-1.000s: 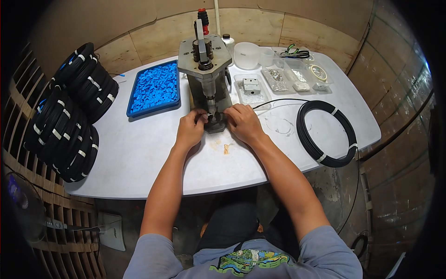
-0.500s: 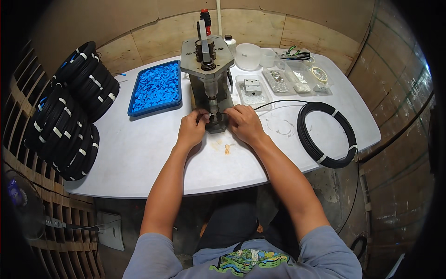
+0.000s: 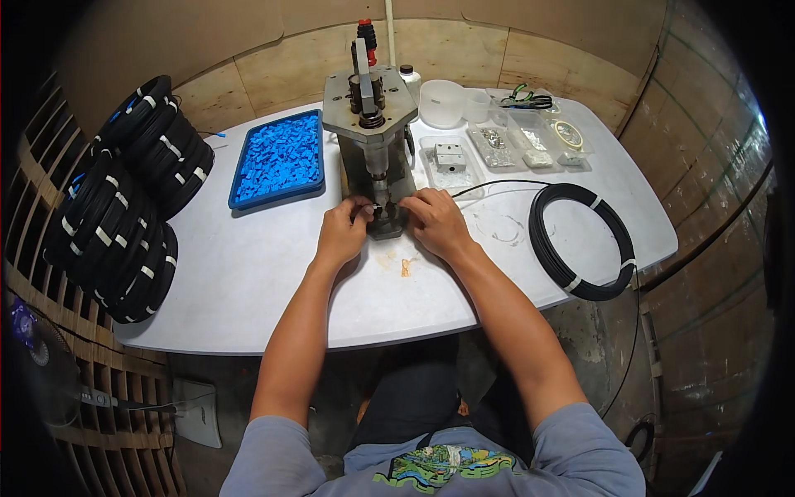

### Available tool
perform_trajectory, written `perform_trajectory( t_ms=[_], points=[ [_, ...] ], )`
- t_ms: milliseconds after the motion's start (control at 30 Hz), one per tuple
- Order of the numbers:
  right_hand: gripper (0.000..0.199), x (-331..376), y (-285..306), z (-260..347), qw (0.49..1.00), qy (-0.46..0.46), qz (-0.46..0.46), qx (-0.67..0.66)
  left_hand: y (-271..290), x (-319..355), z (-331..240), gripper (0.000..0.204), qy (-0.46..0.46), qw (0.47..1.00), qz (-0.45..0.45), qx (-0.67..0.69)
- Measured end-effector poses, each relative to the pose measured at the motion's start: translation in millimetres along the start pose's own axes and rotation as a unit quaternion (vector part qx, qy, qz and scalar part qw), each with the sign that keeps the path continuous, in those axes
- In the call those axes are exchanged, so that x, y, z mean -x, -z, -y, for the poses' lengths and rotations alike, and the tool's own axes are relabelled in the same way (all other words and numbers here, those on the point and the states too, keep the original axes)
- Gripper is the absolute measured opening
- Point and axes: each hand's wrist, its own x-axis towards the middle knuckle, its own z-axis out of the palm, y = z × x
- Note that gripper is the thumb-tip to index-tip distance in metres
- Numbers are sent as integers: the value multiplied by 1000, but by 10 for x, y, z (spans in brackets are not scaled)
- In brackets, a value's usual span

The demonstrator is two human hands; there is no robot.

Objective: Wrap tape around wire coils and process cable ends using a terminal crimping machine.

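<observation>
A metal bench press (image 3: pixel 370 137) stands upright on the white table in front of me. My left hand (image 3: pixel 342 229) is at the left of its base, thumb and fingers pinched together by the lower tooling (image 3: pixel 381 186). What they pinch is too small to tell. Across from it, my right hand (image 3: pixel 439 222) is closed at the right side of the tooling. A black cable (image 3: pixel 501 181) runs from a large coil (image 3: pixel 549 258) to behind this hand, which grips its end. The fingertips hide the cable's tip.
Left of the press sits a dark blue tray (image 3: pixel 277 203) of small blue pieces (image 3: pixel 281 157). Stacked black coils (image 3: pixel 108 248) stand at the left edge. To the right are a metal block (image 3: pixel 450 157) in a clear tray, boxes of small parts (image 3: pixel 493 149) and pliers (image 3: pixel 526 99).
Both hands stay almost in place at the press. The view has shifted very slightly; nothing else has visibly moved on the table.
</observation>
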Motion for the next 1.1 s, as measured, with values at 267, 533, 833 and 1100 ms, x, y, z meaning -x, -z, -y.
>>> perform_trajectory(
  t_ms=[267,533,833,1100],
  points=[
    [24,1,-4,2,1000,-1,0,0,-9,-9,33,19,-2,1000,-3,-5],
    [24,-21,-31,0,1000,-4,-25,-5,-31,-15,46,19,7,1000,-9,8],
    [25,-33,-71,-29,1000,-17,-8,-10,-42,-21,46,19,14,1000,-24,-6],
    [24,-22,-75,-43,1000,-16,-11,-19,-35,-15,14,19,24,999,-25,-18]
  ],
)
